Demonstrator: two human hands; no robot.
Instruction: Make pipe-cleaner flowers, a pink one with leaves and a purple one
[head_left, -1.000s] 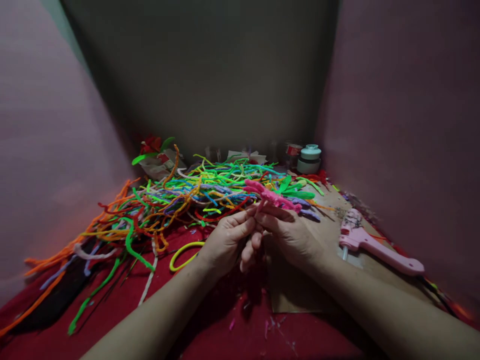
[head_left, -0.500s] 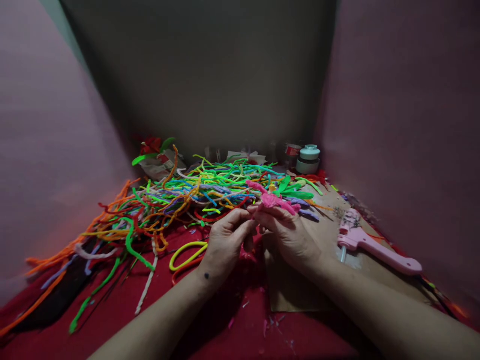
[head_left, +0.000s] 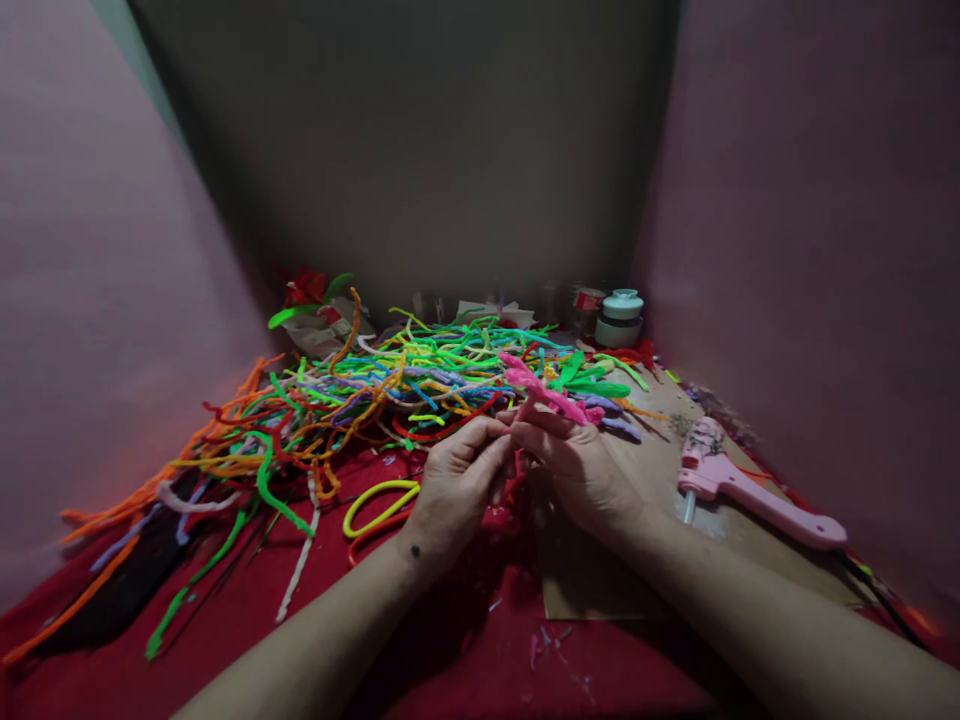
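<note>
A bright pink fuzzy piece with several arms (head_left: 549,393) rises just above my fingers, near the middle of the view. My right hand (head_left: 581,465) is closed around its lower part, with the fingertips pinched together. Against it, my left hand (head_left: 463,480) is closed too, thumb and forefinger pinching at the base of the pink piece. The fingertips of both hands meet, and the exact point they grip is small and partly hidden. Behind the hands spreads a big tangled pile of coloured fuzzy stems (head_left: 450,365).
A pink glue gun (head_left: 772,497) lies on a brown board (head_left: 592,575) at the right. Yellow-handled scissors (head_left: 371,505) rest left of my hands on the red cloth (head_left: 300,660). Green leaf shapes (head_left: 589,378) and a pale green jar (head_left: 619,318) are farther back.
The pink piece has tilted and turned slightly between my fingers. Both hands keep their pinch in nearly the same place, and the whole view has shifted a little.
</note>
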